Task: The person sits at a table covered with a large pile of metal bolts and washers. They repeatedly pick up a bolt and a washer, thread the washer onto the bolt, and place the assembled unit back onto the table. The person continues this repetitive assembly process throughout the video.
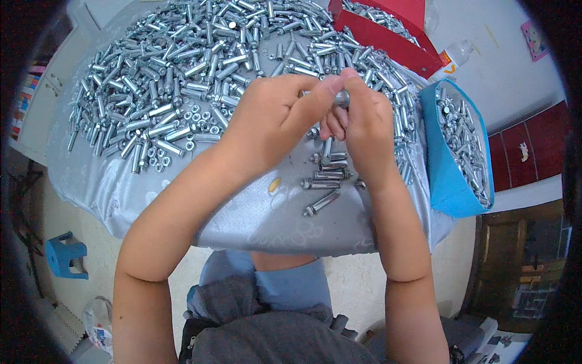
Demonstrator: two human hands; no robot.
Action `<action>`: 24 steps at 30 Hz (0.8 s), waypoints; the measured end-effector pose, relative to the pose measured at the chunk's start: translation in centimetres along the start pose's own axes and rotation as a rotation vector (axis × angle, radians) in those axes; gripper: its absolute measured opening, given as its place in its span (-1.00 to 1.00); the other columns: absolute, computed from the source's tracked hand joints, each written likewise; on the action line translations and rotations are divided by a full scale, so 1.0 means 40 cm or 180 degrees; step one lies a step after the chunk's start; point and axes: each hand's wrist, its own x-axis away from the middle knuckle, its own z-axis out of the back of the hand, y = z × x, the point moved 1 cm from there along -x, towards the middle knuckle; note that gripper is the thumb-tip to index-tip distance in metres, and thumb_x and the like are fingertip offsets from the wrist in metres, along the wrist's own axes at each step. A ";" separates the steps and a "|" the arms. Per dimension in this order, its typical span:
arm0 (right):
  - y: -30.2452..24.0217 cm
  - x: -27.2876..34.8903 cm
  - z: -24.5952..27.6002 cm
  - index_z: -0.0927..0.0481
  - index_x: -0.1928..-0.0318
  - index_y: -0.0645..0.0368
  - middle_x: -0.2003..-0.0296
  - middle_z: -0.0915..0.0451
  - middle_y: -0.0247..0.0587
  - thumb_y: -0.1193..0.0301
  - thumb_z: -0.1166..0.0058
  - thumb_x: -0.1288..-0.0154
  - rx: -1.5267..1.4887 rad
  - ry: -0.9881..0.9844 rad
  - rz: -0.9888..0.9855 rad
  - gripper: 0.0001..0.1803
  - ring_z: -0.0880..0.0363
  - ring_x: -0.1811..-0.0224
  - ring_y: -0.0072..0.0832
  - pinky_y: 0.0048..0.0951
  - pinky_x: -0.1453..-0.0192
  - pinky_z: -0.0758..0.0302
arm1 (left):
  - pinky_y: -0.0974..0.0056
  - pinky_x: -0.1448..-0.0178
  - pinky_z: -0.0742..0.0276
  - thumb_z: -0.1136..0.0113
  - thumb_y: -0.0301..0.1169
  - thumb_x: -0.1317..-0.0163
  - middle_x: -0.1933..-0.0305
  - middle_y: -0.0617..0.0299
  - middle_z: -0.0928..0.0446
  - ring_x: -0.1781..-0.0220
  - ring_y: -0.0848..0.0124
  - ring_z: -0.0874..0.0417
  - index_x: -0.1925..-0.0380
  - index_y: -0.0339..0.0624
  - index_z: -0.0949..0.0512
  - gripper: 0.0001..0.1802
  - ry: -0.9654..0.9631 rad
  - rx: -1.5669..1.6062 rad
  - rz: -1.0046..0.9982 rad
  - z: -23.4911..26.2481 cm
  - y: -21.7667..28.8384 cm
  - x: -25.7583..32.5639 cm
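From my remote feed, the left hand (273,115) and right hand (357,121) meet above the middle of a round table draped in silvery cloth (242,212). Both hands close on 1 metal anchor bolt (341,97): the left thumb and forefinger pinch its upper end, while the right fingers curl tight around the shaft, which pokes out below the palm. I cannot tell whether the 2 hands are turning it. Directly beneath the hands, a small cluster of assembled bolts (324,179) lies on the cloth near the table's front edge. A broad heap of loose bolts and sleeves (194,67) covers the far half of the table, with a scatter of nuts (203,118) at its near fringe, left of the left hand. A blue bin (448,176) filled with bolts sits at the table's right side, and a red tray (388,39) rests beyond it. A white bottle (451,59) stands near the tray.
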 end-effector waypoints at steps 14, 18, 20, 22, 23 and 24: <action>-0.019 -0.016 0.024 -0.34 0.75 0.17 0.77 -0.34 -0.33 0.16 0.26 -0.34 -0.0157 0.1066 0.0992 -0.47 -0.28 0.70 -0.62 -0.62 0.57 -0.23 | 0.44 0.68 -0.12 0.11 -0.10 -0.26 0.74 0.42 -0.24 0.72 0.63 -0.21 0.71 -0.20 -0.38 -0.52 -0.3577 0.0809 0.1626 -0.010 -0.021 0.026; -0.019 -0.024 0.034 -0.30 0.73 0.15 0.77 -0.32 -0.31 0.19 0.25 -0.33 -0.0581 0.1182 0.0660 -0.50 -0.30 0.70 -0.59 -0.60 0.56 -0.24 | 0.41 0.65 -0.19 0.20 -0.04 -0.28 0.70 0.38 -0.33 0.69 0.59 -0.28 0.62 -0.23 -0.42 -0.49 -0.3242 0.0903 0.1135 0.017 -0.014 0.003; -0.022 -0.024 0.035 -0.29 0.72 0.15 0.77 -0.31 -0.30 0.20 0.24 -0.32 -0.0608 0.1209 0.0576 -0.53 -0.29 0.70 -0.58 -0.59 0.56 -0.25 | 0.41 0.65 -0.17 0.26 0.00 -0.27 0.68 0.37 -0.29 0.68 0.58 -0.24 0.54 -0.18 -0.38 -0.52 -0.2022 0.2203 0.1252 0.038 -0.024 -0.007; -0.021 -0.025 0.038 -0.29 0.71 0.14 0.76 -0.31 -0.30 0.21 0.22 -0.32 -0.0793 0.1204 0.0573 -0.54 -0.29 0.70 -0.58 -0.59 0.56 -0.25 | 0.42 0.65 -0.09 0.31 0.04 -0.25 0.67 0.38 -0.18 0.67 0.55 -0.14 0.49 -0.12 -0.29 -0.55 -0.0958 0.4895 0.1077 0.061 -0.036 -0.041; -0.020 -0.027 0.040 -0.29 0.70 0.14 0.76 -0.31 -0.31 0.21 0.22 -0.31 -0.0886 0.1201 0.0572 -0.55 -0.29 0.70 -0.58 -0.59 0.56 -0.25 | 0.43 0.63 -0.07 0.33 0.04 -0.25 0.67 0.38 -0.14 0.67 0.54 -0.11 0.49 -0.12 -0.27 -0.54 -0.0321 0.4822 0.1075 0.075 -0.054 -0.044; -0.018 -0.029 0.041 -0.29 0.70 0.14 0.75 -0.31 -0.31 0.21 0.21 -0.31 -0.0913 0.1187 0.0573 -0.55 -0.29 0.70 -0.58 -0.59 0.56 -0.25 | 0.43 0.61 -0.05 0.36 0.04 -0.25 0.66 0.37 -0.09 0.67 0.53 -0.08 0.50 -0.13 -0.24 -0.54 0.0316 0.4715 0.1066 0.095 -0.080 -0.037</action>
